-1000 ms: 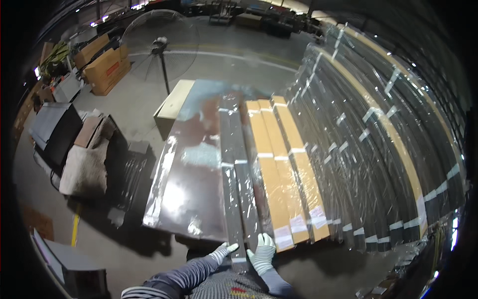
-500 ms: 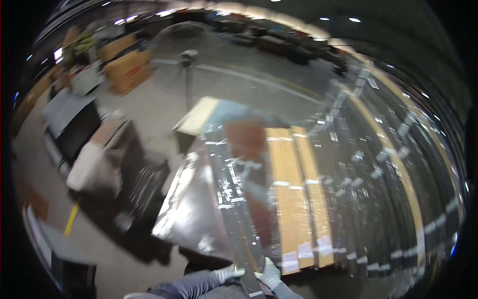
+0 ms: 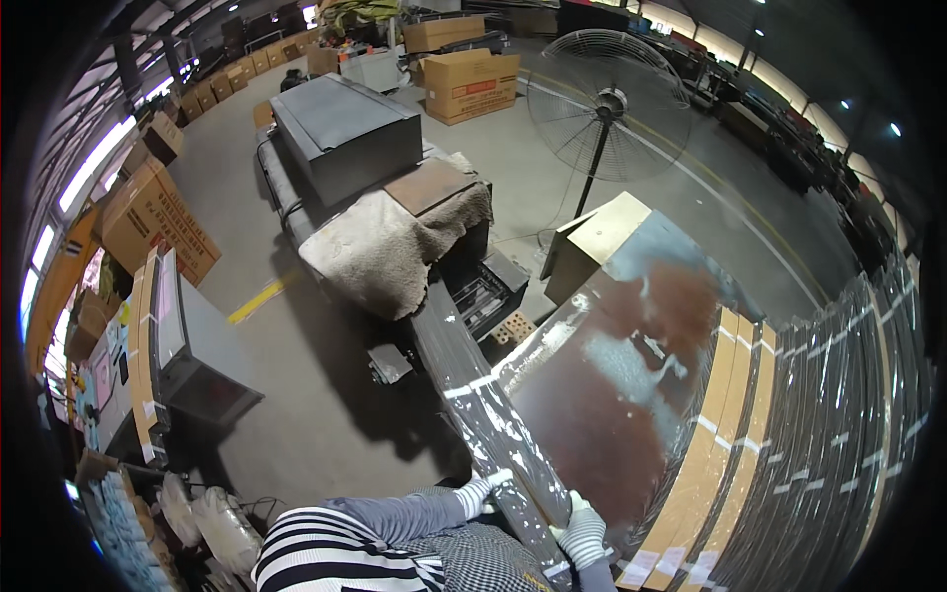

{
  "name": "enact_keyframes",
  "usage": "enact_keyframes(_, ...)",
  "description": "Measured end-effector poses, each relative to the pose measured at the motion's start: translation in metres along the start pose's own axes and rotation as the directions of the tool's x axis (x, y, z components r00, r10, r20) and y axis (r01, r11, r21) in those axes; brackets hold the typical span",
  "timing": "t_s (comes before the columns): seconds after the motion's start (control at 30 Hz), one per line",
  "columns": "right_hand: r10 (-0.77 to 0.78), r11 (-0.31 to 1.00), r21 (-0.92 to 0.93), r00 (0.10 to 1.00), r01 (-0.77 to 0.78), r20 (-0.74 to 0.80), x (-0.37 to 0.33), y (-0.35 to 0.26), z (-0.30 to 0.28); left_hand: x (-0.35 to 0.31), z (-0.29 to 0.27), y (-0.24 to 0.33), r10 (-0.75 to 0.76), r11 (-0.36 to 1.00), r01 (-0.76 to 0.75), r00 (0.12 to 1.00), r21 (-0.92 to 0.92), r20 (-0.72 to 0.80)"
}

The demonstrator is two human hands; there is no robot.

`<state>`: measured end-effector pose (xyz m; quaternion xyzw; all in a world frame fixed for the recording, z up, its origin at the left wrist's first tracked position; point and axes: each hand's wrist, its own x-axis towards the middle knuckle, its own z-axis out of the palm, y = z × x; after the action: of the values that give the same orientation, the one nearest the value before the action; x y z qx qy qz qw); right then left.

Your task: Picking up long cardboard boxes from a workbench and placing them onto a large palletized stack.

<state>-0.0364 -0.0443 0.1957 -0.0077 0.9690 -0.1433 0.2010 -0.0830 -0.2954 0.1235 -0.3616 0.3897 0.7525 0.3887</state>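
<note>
A long, narrow dark bundle wrapped in clear film (image 3: 493,419), with white tape bands, runs from close to my body out toward a machine. My left hand (image 3: 481,493), in a striped knit glove, grips its left edge near the close end. Opposite it, my right hand (image 3: 582,531), gloved alike, closes on the right edge. The bundle's far end reaches under or beside a fleecy cloth (image 3: 370,247) draped over the machine; its exact end is hidden. To its right lies a worn table top (image 3: 572,424) with reddish-brown and pale blue patches.
Tan wrapped strips (image 3: 712,434) and many dark wrapped bundles (image 3: 829,424) lie right of the table. A grey metal box (image 3: 345,133) tops the machine. Beyond stands a pedestal fan (image 3: 609,104) and a cardboard box (image 3: 471,84). A grey cabinet (image 3: 207,345) is at left.
My view has swung left, so the machine and cabinet come further into sight. The bundle, held in both hands, has turned from over the table toward the cloth-covered machine.
</note>
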Motion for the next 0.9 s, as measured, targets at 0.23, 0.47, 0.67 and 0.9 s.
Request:
enact_keyframes(0.23, -0.001, 1.0, 0.028, 0.999, -0.001, 0.043, 0.079, -0.072, -0.009, 0.02, -0.035, 0.07, 0.216, 0.966, -0.226, 0.973, -0.127, -0.085)
enact_keyframes(0.47, -0.161, 0.965, 0.18, 0.972, 0.192, -0.171, 0.151, -0.116, -0.077, 0.053, -0.057, 0.16, 0.253, 0.961, -0.243, 0.966, -0.131, 0.062)
enact_keyframes(0.67, -0.194, 0.893, 0.246, 0.816, 0.376, -0.545, 0.16, -0.12, -0.131, 0.126, -0.091, 0.215, 0.337, 0.912, -0.315, 0.941, -0.263, 0.042)
enact_keyframes(0.9, 0.176, 0.911, 0.375, 0.663, 0.169, -0.727, -0.009, 0.026, -0.051, 0.147, 0.083, 0.057, 0.097, 0.99, -0.137, 0.854, 0.041, 0.511)
